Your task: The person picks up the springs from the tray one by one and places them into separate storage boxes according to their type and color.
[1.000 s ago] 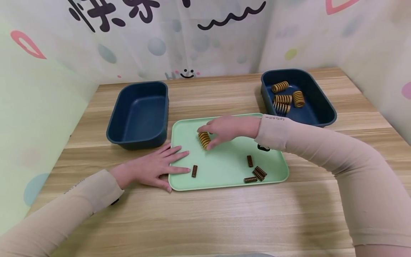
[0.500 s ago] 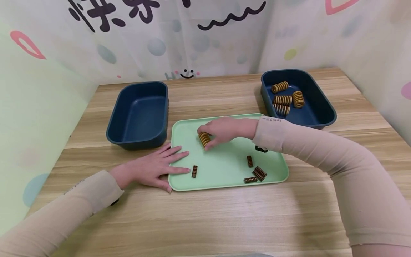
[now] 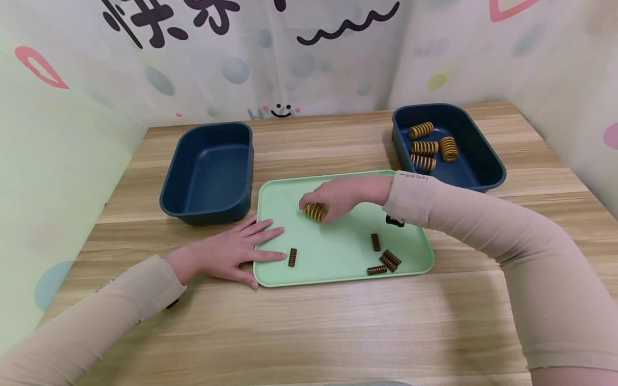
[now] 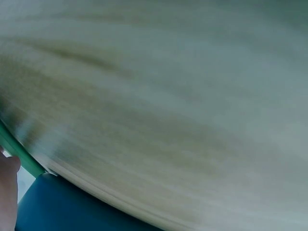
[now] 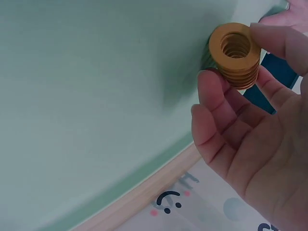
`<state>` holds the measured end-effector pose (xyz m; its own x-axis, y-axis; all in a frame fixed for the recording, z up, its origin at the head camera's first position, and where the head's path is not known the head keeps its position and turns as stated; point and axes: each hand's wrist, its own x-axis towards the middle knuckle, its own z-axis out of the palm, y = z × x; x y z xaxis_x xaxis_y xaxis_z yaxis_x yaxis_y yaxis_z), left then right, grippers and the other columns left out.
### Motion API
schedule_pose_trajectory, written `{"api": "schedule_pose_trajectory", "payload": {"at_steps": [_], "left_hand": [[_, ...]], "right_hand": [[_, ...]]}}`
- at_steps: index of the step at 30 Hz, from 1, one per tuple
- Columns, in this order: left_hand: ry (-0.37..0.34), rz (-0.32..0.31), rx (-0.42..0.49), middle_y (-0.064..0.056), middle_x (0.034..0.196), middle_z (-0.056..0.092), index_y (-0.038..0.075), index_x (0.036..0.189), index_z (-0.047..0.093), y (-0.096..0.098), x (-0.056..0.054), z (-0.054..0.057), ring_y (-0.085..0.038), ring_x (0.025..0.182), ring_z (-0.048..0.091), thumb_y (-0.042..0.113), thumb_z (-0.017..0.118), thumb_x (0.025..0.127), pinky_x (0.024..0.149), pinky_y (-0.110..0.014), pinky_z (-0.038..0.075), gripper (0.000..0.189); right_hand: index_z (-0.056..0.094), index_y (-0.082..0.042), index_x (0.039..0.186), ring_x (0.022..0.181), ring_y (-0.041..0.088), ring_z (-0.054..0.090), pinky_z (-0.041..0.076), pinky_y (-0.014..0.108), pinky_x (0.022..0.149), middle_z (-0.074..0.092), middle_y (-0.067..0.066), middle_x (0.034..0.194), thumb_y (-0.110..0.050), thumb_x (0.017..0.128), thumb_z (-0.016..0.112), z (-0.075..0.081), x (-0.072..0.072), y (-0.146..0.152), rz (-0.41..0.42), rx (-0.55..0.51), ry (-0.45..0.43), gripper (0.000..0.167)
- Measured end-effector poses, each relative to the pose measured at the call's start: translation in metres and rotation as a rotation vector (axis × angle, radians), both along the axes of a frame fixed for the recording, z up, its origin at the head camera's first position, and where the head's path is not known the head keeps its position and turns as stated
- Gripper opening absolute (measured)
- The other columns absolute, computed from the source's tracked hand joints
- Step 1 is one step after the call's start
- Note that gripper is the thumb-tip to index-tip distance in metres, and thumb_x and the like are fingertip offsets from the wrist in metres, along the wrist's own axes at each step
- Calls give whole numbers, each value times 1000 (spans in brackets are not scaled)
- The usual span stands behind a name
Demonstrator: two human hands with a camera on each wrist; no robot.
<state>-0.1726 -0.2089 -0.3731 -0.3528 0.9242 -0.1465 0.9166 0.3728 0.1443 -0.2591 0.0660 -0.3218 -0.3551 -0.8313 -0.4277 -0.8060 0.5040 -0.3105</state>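
Note:
My right hand (image 3: 335, 197) pinches a large golden coil spring (image 3: 315, 212) between thumb and fingers, over the left part of the green tray (image 3: 333, 273). In the right wrist view the spring (image 5: 235, 53) shows its flat ring end and hollow middle. My left hand (image 3: 232, 251) lies flat with fingers spread across the tray's left rim. Just right of its fingertips lies a small dark copper spring (image 3: 292, 257). Several more small springs (image 3: 376, 242) lie at the tray's right front. The left wrist view shows mostly wood tabletop and a bit of the hand (image 4: 7, 192).
At the back left stands an empty dark blue bin (image 3: 166, 187). Another blue bin (image 3: 483, 147) at the back right holds several large golden springs (image 3: 449, 149), and my right forearm crosses in front of it. A printed curtain (image 3: 338, 69) closes off the back.
My right hand has closed on the large golden spring and moved it slightly right, turning it from a steep slant to a flatter one. The left hand stays put.

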Motion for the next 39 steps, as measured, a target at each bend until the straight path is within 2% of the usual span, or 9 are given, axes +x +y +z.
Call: {"api": "schedule_pose_trajectory", "payload": {"at_steps": [5,11,17,26,33,39], "left_hand": [[-4,3,-1,-14,152,16,29,141,37,0,0,0,-37,138,10,64,45,83,108,-56,5,67],[-3,-2,8,-14,152,17,29,141,37,-1,0,-1,-37,138,10,64,45,83,107,-57,7,67],[-4,0,3,-14,152,17,30,141,37,-1,0,-1,-37,138,10,64,45,83,107,-57,7,67],[4,-7,12,-14,151,17,29,140,37,-1,-1,-1,-37,138,10,64,45,83,107,-57,6,67],[4,-4,-1,-14,152,16,29,141,37,-1,-1,-1,-37,138,10,64,44,83,107,-57,7,67],[15,-7,15,-14,151,18,29,140,38,-1,0,-2,-37,138,11,65,44,83,107,-56,7,68]], "right_hand": [[41,-17,131,99,20,49,41,37,89,53,6,124,-19,84,63,0,0,1,-16,10,-16,52],[37,-13,137,118,25,47,37,40,99,47,9,134,-30,82,68,-2,3,2,-44,23,25,65],[41,-6,135,107,26,51,41,39,94,46,13,125,-28,79,72,-5,4,5,4,-25,84,68],[44,-1,131,112,24,51,40,38,96,48,13,127,-28,79,71,-6,0,4,51,-32,99,64],[48,-3,128,106,23,54,45,38,88,51,12,123,-31,78,72,-1,-3,11,42,-50,135,62],[48,1,127,111,24,51,42,38,94,51,15,124,-28,77,72,6,-10,22,19,-85,120,62]]}}
